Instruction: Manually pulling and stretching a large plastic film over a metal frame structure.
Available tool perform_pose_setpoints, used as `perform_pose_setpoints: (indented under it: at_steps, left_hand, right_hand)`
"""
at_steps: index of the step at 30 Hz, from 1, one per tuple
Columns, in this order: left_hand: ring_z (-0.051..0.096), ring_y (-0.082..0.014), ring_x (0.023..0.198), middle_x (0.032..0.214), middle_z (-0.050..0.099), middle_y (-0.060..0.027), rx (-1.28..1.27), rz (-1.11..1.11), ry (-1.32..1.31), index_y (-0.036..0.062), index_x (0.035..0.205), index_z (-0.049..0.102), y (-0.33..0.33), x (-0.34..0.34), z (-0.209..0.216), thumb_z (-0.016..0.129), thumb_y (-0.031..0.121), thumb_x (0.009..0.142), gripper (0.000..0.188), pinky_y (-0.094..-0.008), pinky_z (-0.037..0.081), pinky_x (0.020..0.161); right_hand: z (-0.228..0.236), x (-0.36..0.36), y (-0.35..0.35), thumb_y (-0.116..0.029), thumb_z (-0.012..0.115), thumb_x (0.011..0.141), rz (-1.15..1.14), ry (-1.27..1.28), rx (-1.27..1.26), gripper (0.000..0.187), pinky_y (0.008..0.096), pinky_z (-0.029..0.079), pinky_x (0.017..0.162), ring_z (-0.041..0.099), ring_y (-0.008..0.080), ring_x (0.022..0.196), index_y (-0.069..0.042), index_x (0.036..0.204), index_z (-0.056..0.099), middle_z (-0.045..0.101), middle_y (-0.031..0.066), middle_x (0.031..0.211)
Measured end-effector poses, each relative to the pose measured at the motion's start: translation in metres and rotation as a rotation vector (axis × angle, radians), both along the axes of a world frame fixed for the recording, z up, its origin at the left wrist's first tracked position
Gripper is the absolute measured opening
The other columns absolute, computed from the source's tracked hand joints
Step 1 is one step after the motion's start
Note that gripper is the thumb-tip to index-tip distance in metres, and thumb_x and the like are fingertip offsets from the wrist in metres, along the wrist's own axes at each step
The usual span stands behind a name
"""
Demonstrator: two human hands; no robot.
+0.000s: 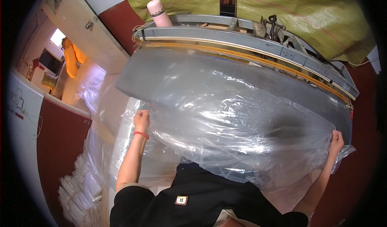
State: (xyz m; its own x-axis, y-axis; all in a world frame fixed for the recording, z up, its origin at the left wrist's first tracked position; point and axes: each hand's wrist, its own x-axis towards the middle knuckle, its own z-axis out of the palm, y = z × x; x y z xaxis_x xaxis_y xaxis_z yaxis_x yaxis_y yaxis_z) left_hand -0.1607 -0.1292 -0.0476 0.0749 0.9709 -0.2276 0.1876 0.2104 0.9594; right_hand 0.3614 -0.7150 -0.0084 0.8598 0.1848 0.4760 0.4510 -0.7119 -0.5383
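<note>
A wide sheet of clear plastic film stretches between my hands, wrinkled and shiny, and lies partly over a dark grey work surface. My left hand, with a red cord at the wrist, pinches the film near the surface's left front corner. At the far right, my right hand grips the opposite edge, where a bunched end hangs past the fingers. The film's near edge droops toward my black shirt. Whether it is one layer or a bag, I cannot tell.
Behind the surface runs a long grey metal bar with orange strips. A pink bottle and a metal clamp stand there, below a yellow-green tarp. Bundled plastic piles up at lower left, near an open door.
</note>
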Motion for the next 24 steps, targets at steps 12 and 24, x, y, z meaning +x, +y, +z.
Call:
perform_pose_setpoints:
  at_steps: [12,24]
  left_hand:
    - [0.037,-0.0311,0.116,0.122,0.043,-0.016,1.281,-0.903,0.475,0.0031,0.114,0.047,0.002,0.144,0.091,0.055,0.018,0.079,0.039,-0.0363,0.035,0.091]
    - [0.026,-0.0318,0.124,0.133,0.03,-0.0142,1.106,-0.964,0.847,0.0024,0.124,0.037,-0.017,0.114,0.072,0.051,0.036,0.08,0.057,-0.0449,0.024,0.098]
  right_hand:
    - [-0.002,0.005,-0.003,-0.019,0.056,0.082,-0.021,-0.022,-0.029,0.019,0.0226,0.036,0.055,0.037,0.0079,0.058,-0.001,0.078,0.055,0.044,0.0012,0.06]
    - [-0.002,0.001,-0.003,-0.019,0.056,0.082,-0.026,-0.006,0.02,0.019,0.0207,0.033,0.052,0.034,0.0071,0.057,0.0,0.077,0.053,0.039,-0.0005,0.059]
